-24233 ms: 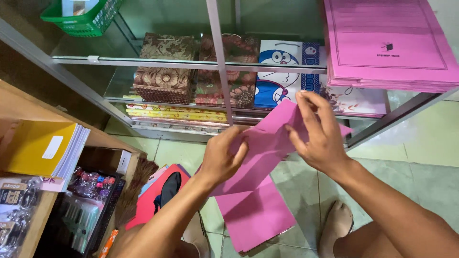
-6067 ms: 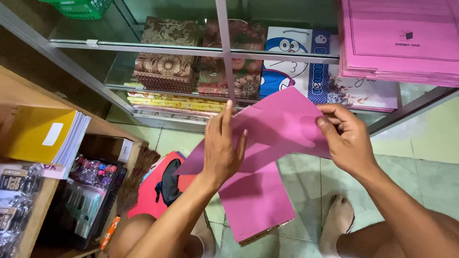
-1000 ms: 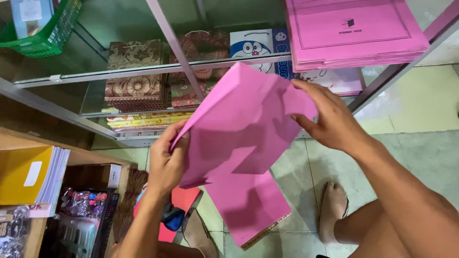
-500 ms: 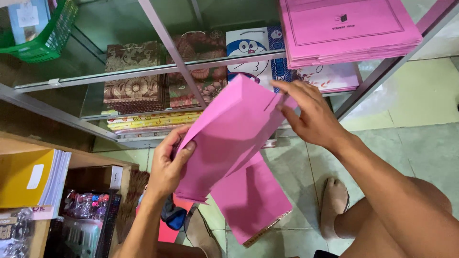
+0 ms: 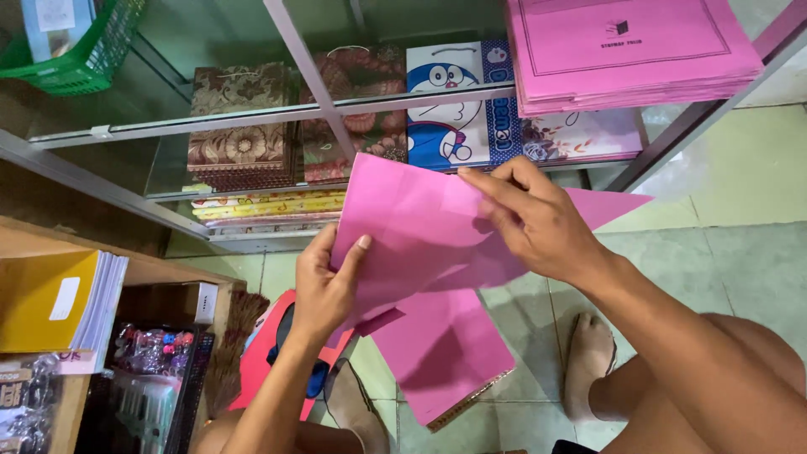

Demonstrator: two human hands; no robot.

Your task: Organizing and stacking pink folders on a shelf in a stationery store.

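Observation:
A creased pink paper sheet [image 5: 420, 227] is held up in front of me over the floor. My left hand [image 5: 326, 286] grips its lower left edge, thumb on the front. My right hand [image 5: 538, 227] presses flat on the sheet's right half, fingers spread across a fold. A pointed flap of the sheet sticks out to the right past my right hand. Below the sheet a stack of pink sheets [image 5: 441, 353] lies on the tiled floor.
A glass display case [image 5: 311, 76] with a metal frame stands ahead, holding patterned gift bags [image 5: 244, 126] and a cartoon bag [image 5: 454, 105]. A pile of pink folders [image 5: 626, 50] rests on top. A green basket [image 5: 80, 50], yellow books [image 5: 55, 303] and a red object [image 5: 277, 353] lie left.
The pink sheet has been turned and flattened out wider between my hands. My right hand has slid onto its front face, and the view has shifted slightly.

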